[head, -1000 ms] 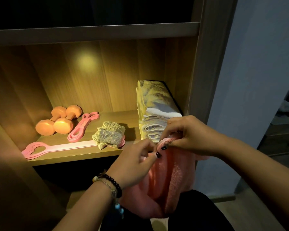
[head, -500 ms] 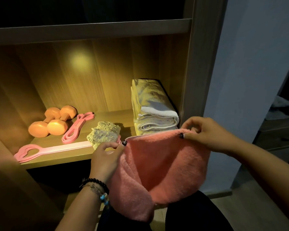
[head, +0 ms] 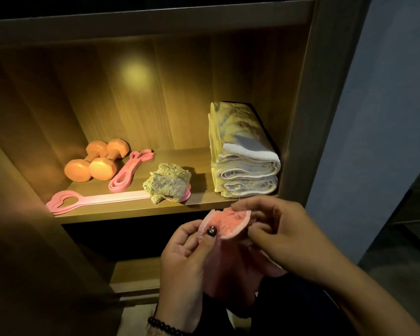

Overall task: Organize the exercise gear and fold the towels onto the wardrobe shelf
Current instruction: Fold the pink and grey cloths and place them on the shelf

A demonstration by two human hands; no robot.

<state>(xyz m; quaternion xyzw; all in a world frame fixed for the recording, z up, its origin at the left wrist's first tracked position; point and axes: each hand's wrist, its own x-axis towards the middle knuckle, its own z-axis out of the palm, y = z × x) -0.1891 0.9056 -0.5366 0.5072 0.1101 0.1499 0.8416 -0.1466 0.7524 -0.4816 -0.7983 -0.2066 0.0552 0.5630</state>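
Note:
A pink towel (head: 230, 224) hangs folded in front of the wardrobe shelf (head: 136, 210), below its front edge. My left hand (head: 187, 258) pinches its top edge with thumb and fingers. My right hand (head: 277, 229) grips the same edge from the right, close beside the left. On the shelf at the right stands a stack of folded white towels (head: 245, 170). A crumpled greenish towel (head: 167, 181) lies mid-shelf on a long pink resistance band (head: 95, 200). Two orange dumbbells (head: 97, 161) and a looped pink band (head: 131, 170) lie at the left.
The wardrobe's right side panel (head: 308, 117) stands close behind the white stack. A lower shelf board (head: 136, 272) shows under my left hand. A grey wall (head: 374, 117) lies to the right. The upper shelf edge (head: 155, 23) spans the top.
My hands held the pink towel spread wide half a second ago; they have now come together, bringing its top corners into a fold between them.

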